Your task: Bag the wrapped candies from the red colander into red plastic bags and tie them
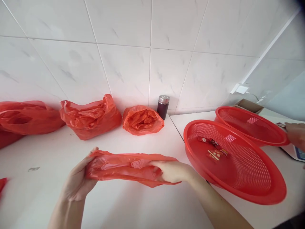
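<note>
I hold a thin red plastic bag (124,167) stretched sideways between both hands, just above the white counter (133,206). My left hand (77,181) grips its left end, fingers curled round the plastic. My right hand (171,171) is closed on the bag's right part, thumb on top. To the right of my right hand lies a big red mesh basket (250,178) with a few small red wrapped packets (215,152) in it.
A second red mesh basket (252,125) lies behind the first. Another person's hand (296,135) touches its right rim. Three filled red bags (90,116) (142,120) (26,117) stand along the tiled wall, beside a dark flask (163,107). A cardboard box (246,105) sits far right.
</note>
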{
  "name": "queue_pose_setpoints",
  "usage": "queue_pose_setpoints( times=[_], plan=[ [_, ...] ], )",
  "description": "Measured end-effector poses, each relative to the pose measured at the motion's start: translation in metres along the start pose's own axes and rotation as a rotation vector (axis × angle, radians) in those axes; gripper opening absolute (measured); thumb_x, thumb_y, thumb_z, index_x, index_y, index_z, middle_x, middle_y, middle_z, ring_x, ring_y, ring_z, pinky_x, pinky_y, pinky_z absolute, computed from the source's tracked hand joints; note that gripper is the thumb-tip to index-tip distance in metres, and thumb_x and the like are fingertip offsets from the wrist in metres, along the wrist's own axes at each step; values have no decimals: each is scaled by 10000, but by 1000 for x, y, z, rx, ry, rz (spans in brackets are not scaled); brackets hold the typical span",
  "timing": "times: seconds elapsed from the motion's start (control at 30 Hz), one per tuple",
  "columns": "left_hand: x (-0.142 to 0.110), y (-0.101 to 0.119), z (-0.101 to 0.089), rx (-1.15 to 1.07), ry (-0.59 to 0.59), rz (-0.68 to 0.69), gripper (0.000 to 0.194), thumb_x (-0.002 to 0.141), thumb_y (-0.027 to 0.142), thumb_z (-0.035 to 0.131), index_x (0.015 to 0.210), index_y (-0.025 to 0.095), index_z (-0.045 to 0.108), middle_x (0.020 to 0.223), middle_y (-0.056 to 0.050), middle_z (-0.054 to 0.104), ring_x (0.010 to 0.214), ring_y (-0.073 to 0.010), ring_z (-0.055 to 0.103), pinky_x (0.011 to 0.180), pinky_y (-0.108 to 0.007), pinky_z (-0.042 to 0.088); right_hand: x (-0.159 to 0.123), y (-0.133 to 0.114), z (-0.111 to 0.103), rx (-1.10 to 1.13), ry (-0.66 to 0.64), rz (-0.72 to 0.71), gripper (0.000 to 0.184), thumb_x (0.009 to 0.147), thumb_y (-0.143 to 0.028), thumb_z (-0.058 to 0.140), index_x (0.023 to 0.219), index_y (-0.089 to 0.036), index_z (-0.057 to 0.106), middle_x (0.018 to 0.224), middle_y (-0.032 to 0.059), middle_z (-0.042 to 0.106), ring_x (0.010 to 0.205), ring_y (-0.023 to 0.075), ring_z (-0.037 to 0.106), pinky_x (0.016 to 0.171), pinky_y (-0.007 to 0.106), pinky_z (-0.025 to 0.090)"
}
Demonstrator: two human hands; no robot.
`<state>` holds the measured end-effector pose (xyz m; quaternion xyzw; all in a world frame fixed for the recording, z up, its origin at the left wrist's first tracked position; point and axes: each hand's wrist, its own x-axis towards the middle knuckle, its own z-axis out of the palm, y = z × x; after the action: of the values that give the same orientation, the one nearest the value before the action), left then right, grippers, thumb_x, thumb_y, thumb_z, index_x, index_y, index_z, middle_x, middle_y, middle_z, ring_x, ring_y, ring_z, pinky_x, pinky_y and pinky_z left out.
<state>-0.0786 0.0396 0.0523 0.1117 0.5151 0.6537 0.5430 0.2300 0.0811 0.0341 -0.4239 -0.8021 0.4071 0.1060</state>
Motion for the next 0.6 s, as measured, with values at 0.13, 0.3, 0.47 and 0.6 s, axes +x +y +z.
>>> queue_pose_setpoints(
  times=[0.13,0.3,0.47,0.6],
  plan=[
    [4,-7,-5,-160,-156,-77,210,783,29,558,846,199,662,753,-6,682,619,-145,681,572,-228,608,-20,-21,-17,172,-214,16,477,831,-321,632,1305,-327,584,1213,9,662,1006,207,661,809,292,524],
    [1,-20,-9,-65,-108,-135,275,865,122,536,1052,225,710,1020,-16,741,769,-161,720,678,-222,619,-74,-27,-64,535,15,-224,352,888,-356,625,1204,-202,638,1212,85,656,1131,233,609,969,373,493],
    [-14,-35,4,112,-315,-162,538,809,300,661,1330,390,560,1406,44,566,1201,-270,592,815,-274,602,-105,42,-144,-91,282,292,659,804,-382,684,1418,-352,445,1361,68,538,1111,277,605,953,421,488],
    [-24,-48,12,170,-400,-159,681,751,384,702,1393,419,479,1427,21,543,1330,-358,451,856,-395,596,-104,119,-166,-387,99,645,945,542,-353,868,1401,-309,476,1435,136,424,1139,366,566,900,429,485]
  ],
)
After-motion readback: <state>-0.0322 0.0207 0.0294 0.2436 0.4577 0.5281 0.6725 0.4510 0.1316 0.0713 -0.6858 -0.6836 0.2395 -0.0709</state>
